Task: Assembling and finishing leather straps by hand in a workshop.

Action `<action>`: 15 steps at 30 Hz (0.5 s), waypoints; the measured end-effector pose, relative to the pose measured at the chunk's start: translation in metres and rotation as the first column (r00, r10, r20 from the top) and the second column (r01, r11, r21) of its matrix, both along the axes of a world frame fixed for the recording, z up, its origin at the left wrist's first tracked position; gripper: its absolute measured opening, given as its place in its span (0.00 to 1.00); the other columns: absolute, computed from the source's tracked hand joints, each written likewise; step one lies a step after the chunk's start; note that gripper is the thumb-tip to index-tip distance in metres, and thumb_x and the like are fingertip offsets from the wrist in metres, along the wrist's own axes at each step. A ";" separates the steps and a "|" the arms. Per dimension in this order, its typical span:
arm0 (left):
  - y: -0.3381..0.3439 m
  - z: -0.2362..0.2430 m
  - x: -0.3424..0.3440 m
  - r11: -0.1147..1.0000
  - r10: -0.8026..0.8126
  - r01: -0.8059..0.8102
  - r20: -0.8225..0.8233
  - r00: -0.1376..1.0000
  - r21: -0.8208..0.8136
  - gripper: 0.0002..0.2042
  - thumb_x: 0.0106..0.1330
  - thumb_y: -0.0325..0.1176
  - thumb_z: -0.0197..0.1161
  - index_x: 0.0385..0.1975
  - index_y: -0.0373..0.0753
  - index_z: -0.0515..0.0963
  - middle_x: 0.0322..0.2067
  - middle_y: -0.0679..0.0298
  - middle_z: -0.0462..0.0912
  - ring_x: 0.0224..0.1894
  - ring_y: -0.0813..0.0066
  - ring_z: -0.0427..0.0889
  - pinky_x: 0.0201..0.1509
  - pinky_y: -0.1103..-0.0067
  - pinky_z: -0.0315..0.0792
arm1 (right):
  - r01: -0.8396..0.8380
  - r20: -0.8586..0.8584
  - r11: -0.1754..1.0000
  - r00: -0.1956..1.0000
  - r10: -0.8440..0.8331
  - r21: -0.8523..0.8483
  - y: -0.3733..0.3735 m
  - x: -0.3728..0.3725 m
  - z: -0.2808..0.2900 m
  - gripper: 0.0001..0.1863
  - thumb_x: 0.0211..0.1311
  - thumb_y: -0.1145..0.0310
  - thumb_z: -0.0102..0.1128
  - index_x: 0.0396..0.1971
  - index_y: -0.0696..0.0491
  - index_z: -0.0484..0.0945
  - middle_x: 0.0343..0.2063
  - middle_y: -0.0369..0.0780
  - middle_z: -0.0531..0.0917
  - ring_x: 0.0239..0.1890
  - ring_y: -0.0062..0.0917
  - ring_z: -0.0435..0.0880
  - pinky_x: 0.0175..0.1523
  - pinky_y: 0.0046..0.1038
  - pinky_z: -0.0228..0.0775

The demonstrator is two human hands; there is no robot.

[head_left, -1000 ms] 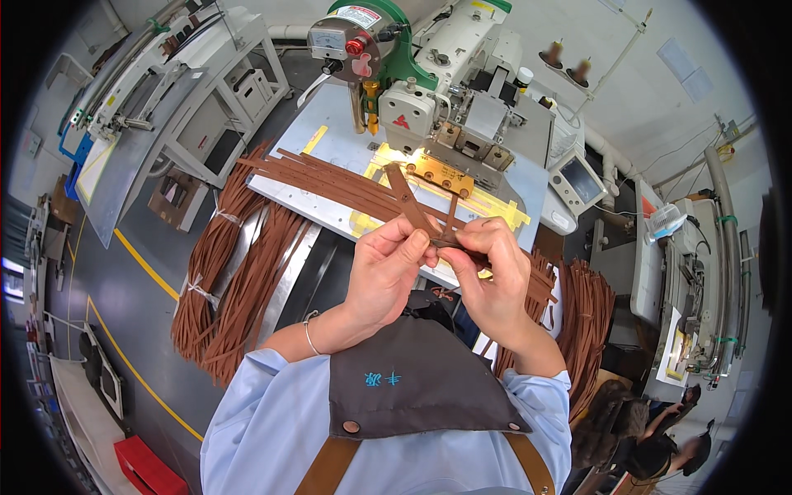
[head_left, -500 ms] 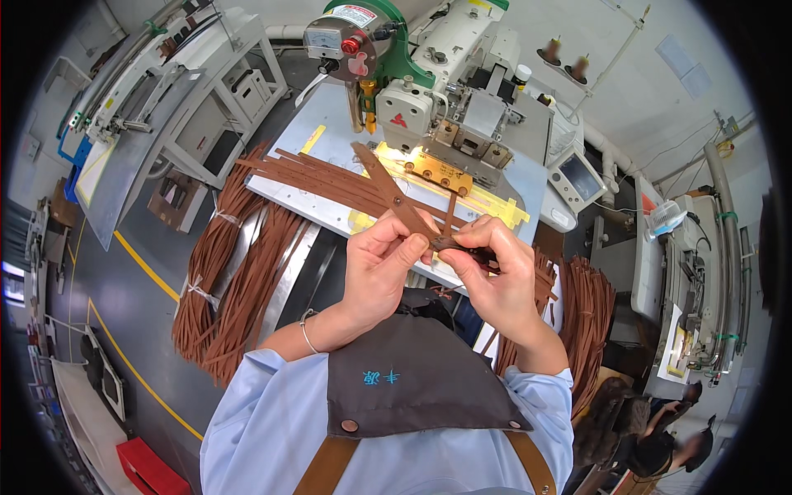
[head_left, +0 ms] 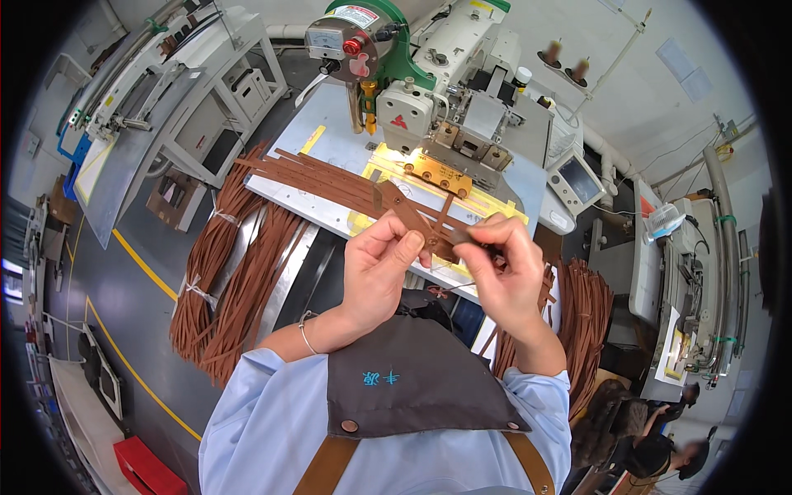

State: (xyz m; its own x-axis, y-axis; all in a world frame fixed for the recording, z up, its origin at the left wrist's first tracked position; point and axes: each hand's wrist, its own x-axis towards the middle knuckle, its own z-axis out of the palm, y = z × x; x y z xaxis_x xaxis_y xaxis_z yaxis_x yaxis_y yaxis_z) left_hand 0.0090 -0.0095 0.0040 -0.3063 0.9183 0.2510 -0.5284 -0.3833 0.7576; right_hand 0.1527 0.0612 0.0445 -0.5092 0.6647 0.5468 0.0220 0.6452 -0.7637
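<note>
In front of the sewing machine, my left hand [head_left: 381,260] pinches a short brown strap [head_left: 407,214] between thumb and fingers. Small round metal pieces show on the strap. My right hand [head_left: 507,264] is closed beside the strap's lower right end, its thumb and forefinger pressed together. A dark, smeared shape shows at those fingertips, and its kind is unclear. Long brown strips [head_left: 318,183] lie on the machine table [head_left: 285,196] behind my left hand, and a narrow brown strip [head_left: 444,212] stands out behind the held strap.
The sewing machine [head_left: 406,111] with a brass-coloured clamp [head_left: 439,172] stands just beyond my hands. Tied bundles of brown strips [head_left: 206,272] hang at the left, and more strips [head_left: 584,322] hang at the right. A small screen [head_left: 577,179] sits right of the table.
The strap's upper end has swung down toward my left hand. My right hand has shifted slightly right, and its fingertips are smeared by motion.
</note>
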 end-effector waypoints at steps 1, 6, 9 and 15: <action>0.001 -0.001 0.001 1.000 -0.009 0.009 0.019 1.000 0.003 0.06 0.65 0.28 0.53 0.34 0.30 0.72 0.40 0.60 0.73 0.32 0.80 0.72 0.37 0.81 0.69 | -0.022 -0.003 0.998 1.000 0.022 0.051 -0.001 -0.002 0.000 0.10 0.49 0.80 0.64 0.30 0.62 0.72 0.25 0.42 0.77 0.24 0.22 0.77 0.26 0.19 0.69; 0.000 -0.001 0.001 1.000 0.002 -0.002 0.034 0.999 0.001 0.06 0.66 0.28 0.52 0.34 0.31 0.73 0.40 0.60 0.73 0.30 0.81 0.73 0.36 0.81 0.69 | 0.010 0.090 0.993 0.996 -0.021 0.117 -0.006 -0.006 0.001 0.11 0.47 0.78 0.65 0.29 0.62 0.72 0.25 0.42 0.77 0.22 0.28 0.78 0.23 0.23 0.71; 0.000 -0.001 0.002 1.000 -0.005 0.006 0.041 0.999 -0.006 0.06 0.66 0.28 0.53 0.33 0.31 0.73 0.40 0.60 0.73 0.30 0.81 0.72 0.35 0.81 0.69 | 0.051 0.118 0.993 0.991 -0.063 0.103 -0.008 -0.006 0.004 0.11 0.47 0.77 0.65 0.28 0.61 0.72 0.24 0.42 0.77 0.21 0.27 0.78 0.23 0.23 0.71; 0.000 -0.002 0.000 1.000 -0.027 0.028 0.033 0.999 -0.007 0.06 0.65 0.28 0.53 0.32 0.31 0.73 0.39 0.60 0.73 0.30 0.81 0.72 0.35 0.82 0.68 | 0.046 0.123 0.989 0.990 -0.064 0.139 -0.007 -0.008 0.001 0.10 0.48 0.76 0.65 0.26 0.61 0.72 0.21 0.41 0.76 0.20 0.27 0.78 0.21 0.23 0.68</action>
